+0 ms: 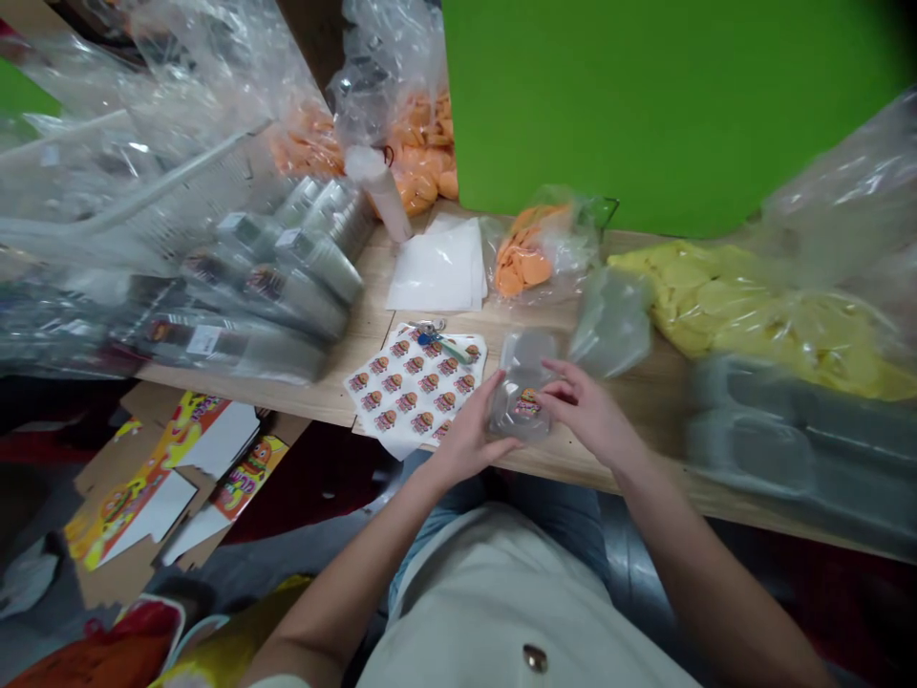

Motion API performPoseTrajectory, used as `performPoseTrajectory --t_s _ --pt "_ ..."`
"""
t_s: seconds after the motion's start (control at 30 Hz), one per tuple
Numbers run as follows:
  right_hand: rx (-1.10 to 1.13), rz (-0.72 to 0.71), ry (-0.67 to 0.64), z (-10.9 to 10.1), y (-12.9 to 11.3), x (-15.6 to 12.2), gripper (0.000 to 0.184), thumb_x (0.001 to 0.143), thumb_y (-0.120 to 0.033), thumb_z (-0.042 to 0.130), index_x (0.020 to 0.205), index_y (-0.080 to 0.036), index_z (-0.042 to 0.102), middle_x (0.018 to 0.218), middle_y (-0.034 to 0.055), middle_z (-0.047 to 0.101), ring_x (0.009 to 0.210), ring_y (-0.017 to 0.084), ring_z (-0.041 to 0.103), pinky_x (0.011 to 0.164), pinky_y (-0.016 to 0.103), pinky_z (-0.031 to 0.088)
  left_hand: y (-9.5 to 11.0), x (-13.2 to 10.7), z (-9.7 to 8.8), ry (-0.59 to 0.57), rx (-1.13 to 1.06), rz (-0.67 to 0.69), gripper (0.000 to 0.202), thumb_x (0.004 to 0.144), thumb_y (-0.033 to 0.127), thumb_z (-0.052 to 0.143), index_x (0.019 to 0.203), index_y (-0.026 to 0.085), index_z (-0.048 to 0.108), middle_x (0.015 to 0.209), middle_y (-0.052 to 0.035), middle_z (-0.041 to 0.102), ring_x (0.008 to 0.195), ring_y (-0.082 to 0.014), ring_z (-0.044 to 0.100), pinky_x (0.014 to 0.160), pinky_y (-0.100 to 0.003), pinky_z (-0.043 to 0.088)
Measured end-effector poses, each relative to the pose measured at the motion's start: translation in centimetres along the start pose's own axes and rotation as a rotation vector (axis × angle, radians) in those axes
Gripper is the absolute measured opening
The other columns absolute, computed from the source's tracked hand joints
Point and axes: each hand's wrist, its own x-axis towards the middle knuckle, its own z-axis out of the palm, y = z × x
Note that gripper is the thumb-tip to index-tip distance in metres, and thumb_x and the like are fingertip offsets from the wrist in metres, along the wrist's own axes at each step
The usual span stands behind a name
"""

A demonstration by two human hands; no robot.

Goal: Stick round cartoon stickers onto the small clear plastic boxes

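Note:
A clear plastic clamshell container (531,354) lies at the table's front edge, directly before me. My left hand (469,432) grips its left side, with the thumb along the near edge and the fingers on the far left. A small colourful burger sticker (528,402) is on the near half of the container. My right hand (588,413) has its fingertips pinched at the sticker's right edge. Left of the container lies a stack of white sheets printed with burger stickers (408,394), with a small blue-and-green tool (448,346) on top.
Clear container stacks stand left (301,287) and right (752,430). Behind are white sheets (437,266), a bag of orange discs (526,258), a yellow-filled bag (716,296), a pale cylinder (379,191) and a green panel (645,105). Printed cardboard (150,478) lies low left.

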Motion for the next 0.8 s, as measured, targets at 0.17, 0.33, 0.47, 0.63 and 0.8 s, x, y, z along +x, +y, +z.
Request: performPoseTrajectory --t_s 0.17,0.33,0.47,0.63,0.8 --pt "-0.050 0.014 0.017 0.3 0.5 0.2 0.056 0.071 -0.038 0.061 0.121 -0.018 0.044 0.073 -0.0009 0.064 0.068 0.015 0.060 0.064 0.029 0.046 -0.5 -0.7 1.2 0.073 -0.058 -0.007 0.069 0.079 0.032 0.059 0.137 0.022 0.023 0.135 -0.0141 0.042 0.126 -0.0241 0.039 0.105 -0.044 0.029" --pt "-0.083 -0.021 0.033 0.2 0.7 0.3 0.053 0.072 -0.035 0.060 0.120 -0.018 0.045 0.072 -0.0001 0.064 0.066 0.016 0.060 0.063 0.031 0.046 -0.8 -0.6 1.5 0.094 -0.043 0.042 0.064 0.080 0.029 0.057 0.135 0.022 0.026 0.136 -0.0137 0.040 0.127 -0.0233 0.036 0.105 -0.044 0.029" --pt "-0.130 -0.060 0.054 0.2 1.2 0.4 0.050 0.073 -0.032 0.058 0.119 -0.017 0.046 0.069 -0.0008 0.063 0.064 0.015 0.059 0.064 0.031 0.047 -0.7 -0.5 1.2 0.063 0.043 0.131 0.048 0.084 0.027 0.052 0.129 0.023 0.037 0.138 -0.0129 0.038 0.130 -0.0235 0.031 0.106 -0.047 0.027" --pt "-0.315 -0.138 0.088 1.0 1.4 -0.2 0.048 0.078 -0.030 0.052 0.124 -0.019 0.044 0.071 -0.0003 0.063 0.065 0.017 0.059 0.067 0.033 0.047 -0.5 -0.5 0.8 -0.011 0.156 0.142 0.034 0.085 0.026 0.049 0.119 0.023 0.051 0.139 -0.0114 0.035 0.131 -0.0238 0.029 0.107 -0.044 0.028" --pt "-0.741 -0.356 0.427 0.1 2.0 -1.7 0.050 0.077 -0.031 0.056 0.124 -0.019 0.047 0.103 0.0120 0.060 0.102 0.029 0.051 0.089 0.047 0.038 -0.6 -0.1 0.9 -0.013 0.202 0.137 0.032 0.086 0.025 0.046 0.117 0.022 0.053 0.138 -0.0108 0.036 0.132 -0.0238 0.028 0.106 -0.044 0.029"
